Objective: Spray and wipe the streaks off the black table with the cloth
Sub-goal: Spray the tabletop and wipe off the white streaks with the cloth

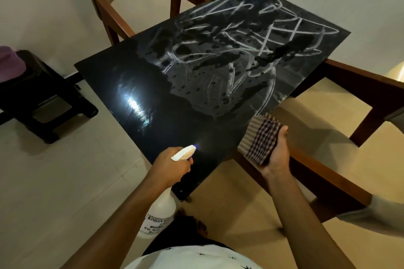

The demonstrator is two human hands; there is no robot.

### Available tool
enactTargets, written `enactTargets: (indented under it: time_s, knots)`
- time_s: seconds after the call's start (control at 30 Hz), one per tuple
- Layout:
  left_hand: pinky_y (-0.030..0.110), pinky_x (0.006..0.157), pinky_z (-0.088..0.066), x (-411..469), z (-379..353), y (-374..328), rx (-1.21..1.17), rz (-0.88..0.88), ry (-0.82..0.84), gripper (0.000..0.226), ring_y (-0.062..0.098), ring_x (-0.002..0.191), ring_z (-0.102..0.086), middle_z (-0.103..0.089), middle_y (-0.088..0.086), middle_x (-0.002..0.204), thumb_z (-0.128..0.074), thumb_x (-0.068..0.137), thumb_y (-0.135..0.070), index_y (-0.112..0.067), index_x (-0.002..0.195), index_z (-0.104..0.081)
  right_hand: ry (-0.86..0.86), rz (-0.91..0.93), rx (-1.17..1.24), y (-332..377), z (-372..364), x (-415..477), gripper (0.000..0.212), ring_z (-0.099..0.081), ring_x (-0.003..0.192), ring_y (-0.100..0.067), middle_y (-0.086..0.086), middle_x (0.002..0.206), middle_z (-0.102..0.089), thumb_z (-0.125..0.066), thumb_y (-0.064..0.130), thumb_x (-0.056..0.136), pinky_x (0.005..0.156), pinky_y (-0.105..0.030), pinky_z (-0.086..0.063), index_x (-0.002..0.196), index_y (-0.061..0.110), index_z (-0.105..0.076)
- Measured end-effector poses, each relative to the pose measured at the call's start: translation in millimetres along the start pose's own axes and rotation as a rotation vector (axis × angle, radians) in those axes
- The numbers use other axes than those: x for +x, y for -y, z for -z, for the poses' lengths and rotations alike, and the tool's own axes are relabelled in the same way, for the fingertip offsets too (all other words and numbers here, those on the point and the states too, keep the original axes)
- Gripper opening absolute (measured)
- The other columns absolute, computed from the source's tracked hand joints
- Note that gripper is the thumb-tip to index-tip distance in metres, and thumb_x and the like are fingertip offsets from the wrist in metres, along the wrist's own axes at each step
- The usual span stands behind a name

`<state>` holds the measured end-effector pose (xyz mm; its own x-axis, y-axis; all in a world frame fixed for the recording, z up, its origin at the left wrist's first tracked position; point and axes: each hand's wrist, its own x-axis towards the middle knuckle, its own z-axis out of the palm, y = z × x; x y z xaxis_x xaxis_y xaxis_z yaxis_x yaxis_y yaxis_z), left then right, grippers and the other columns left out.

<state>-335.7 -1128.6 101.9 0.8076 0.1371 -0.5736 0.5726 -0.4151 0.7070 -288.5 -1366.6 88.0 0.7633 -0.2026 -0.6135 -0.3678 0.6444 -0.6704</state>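
Left hand (pixel 172 166) grips the spray bottle (pixel 160 212), apparently misting beyond its fingers, while right hand (pixel 276 155) clasps the folded cloth (pixel 260 137) ready for wiping.

Glossy black table (pixel 153 85) with chalky white streaks (pixel 251 35) and a bright glare; woven checked cloth (pixel 261 140); matt white plastic spray bottle (pixel 160 214); polished brown wood chair frames (pixel 109 17); smooth pale floor (pixel 54 181)
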Motion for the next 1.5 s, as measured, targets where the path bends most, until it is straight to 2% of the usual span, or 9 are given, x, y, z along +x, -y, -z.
enactTargets:
  time_s: [0.17, 0.37, 0.53, 0.73, 1.0, 1.13, 1.3, 1.4, 1.5]
  knots:
    - [0.042, 0.074, -0.057, 1.4, 17.2, 5.2, -0.024, 0.003, -0.056, 0.004, 0.029, 0.081, -0.065, -0.066, 0.017, 0.091, -0.063, 0.089, -0.009, -0.013, 0.089, -0.063, -0.005, 0.216, -0.243, -6.6, -5.0, 6.3, 0.092, -0.054, 0.117, -0.024, -0.003, 0.129, -0.056, -0.051, 0.082, 0.067, 0.102, -0.050, -0.043, 0.137, 0.024, -0.043]
    - [0.035, 0.066, -0.055, -8.6, 45.4, 7.1, -0.140, -0.159, -0.081, 0.020, 0.018, 0.082, -0.063, -0.069, 0.005, 0.093, -0.060, 0.078, -0.001, -0.010, 0.094, -0.066, 0.131, 0.527, -1.021, -31.5, -20.4, 41.1, 0.052, -0.059, 0.106, -0.014, 0.006, 0.113, -0.063, -0.035, 0.059, 0.095, 0.103, -0.050, -0.042, 0.128, 0.022, -0.053]
    - [0.030, 0.063, -0.056, -13.0, 64.5, 29.7, -0.294, -0.160, -0.214, 0.032, 0.020, 0.093, -0.065, -0.070, 0.007, 0.096, -0.055, 0.076, 0.005, -0.008, 0.103, -0.067, 0.476, 0.763, -1.754, -78.1, -15.7, 48.1, 0.052, -0.013, 0.147, -0.016, 0.003, 0.155, -0.033, -0.045, 0.043, 0.098, 0.112, -0.051, 0.016, 0.146, 0.026, -0.036]
    - [0.031, 0.066, -0.056, -21.3, 69.8, 54.2, -0.320, -0.145, -0.277, 0.034, 0.024, 0.099, -0.063, -0.068, 0.009, 0.100, -0.051, 0.082, 0.014, -0.008, 0.105, -0.064, 0.888, 0.815, -1.990, -153.6, -15.0, -20.5, 0.059, -0.030, 0.143, -0.020, 0.004, 0.149, -0.044, -0.027, 0.057, 0.092, 0.105, -0.073, -0.019, 0.134, 0.027, -0.054]
    - [0.023, 0.059, -0.055, -26.4, 71.4, 59.4, -0.334, -0.171, -0.313, 0.034, 0.025, 0.101, -0.064, -0.068, 0.009, 0.100, -0.053, 0.079, 0.010, -0.003, 0.108, -0.064, 1.176, 0.736, -1.834, -180.2, -24.1, -61.3, 0.053, -0.024, 0.144, -0.015, -0.002, 0.149, -0.043, -0.040, 0.051, 0.098, 0.109, -0.048, 0.022, 0.141, 0.020, -0.045]
    - [0.027, 0.063, -0.057, -28.7, 81.3, 53.3, -0.393, -0.212, -0.314, 0.031, 0.023, 0.098, -0.064, -0.069, 0.008, 0.098, -0.053, 0.076, 0.007, -0.010, 0.099, -0.065, 1.187, 0.279, -1.619, -145.6, -28.0, -64.2, 0.048, -0.043, 0.129, -0.021, -0.008, 0.134, -0.056, -0.035, 0.050, 0.100, 0.119, -0.043, -0.014, 0.129, 0.019, -0.056]
    - [0.033, 0.068, -0.056, -22.1, 89.4, 42.4, -0.427, -0.251, -0.343, 0.037, 0.023, 0.100, -0.064, -0.068, 0.005, 0.096, -0.048, 0.080, 0.015, -0.014, 0.094, -0.065, 0.858, -0.269, -1.015, -61.6, -19.2, -45.1, 0.038, -0.066, 0.099, -0.003, 0.004, 0.106, -0.070, -0.034, 0.047, 0.099, 0.089, -0.022, -0.050, 0.111, 0.025, -0.062]
    - [0.038, 0.072, -0.054, -16.5, 89.9, 33.6, -0.451, -0.271, -0.367, 0.040, 0.020, 0.098, -0.064, -0.068, 0.005, 0.096, -0.046, 0.082, 0.016, -0.018, 0.091, -0.065, 0.521, -0.141, -0.713, -24.6, -13.4, -12.9, 0.054, -0.065, 0.107, -0.023, -0.005, 0.112, -0.070, -0.039, 0.059, 0.085, 0.101, -0.045, -0.046, 0.118, 0.022, -0.061]
    - [0.037, 0.070, -0.053, -8.5, 88.0, 24.7, -0.467, -0.307, -0.389, 0.038, 0.018, 0.096, -0.063, -0.068, 0.004, 0.096, -0.046, 0.082, 0.015, -0.016, 0.090, -0.066, 0.303, 0.316, -0.983, -9.5, -20.5, 10.6, 0.048, -0.059, 0.098, -0.006, 0.014, 0.103, -0.063, -0.039, 0.055, 0.094, 0.094, -0.030, -0.043, 0.125, 0.022, -0.057]
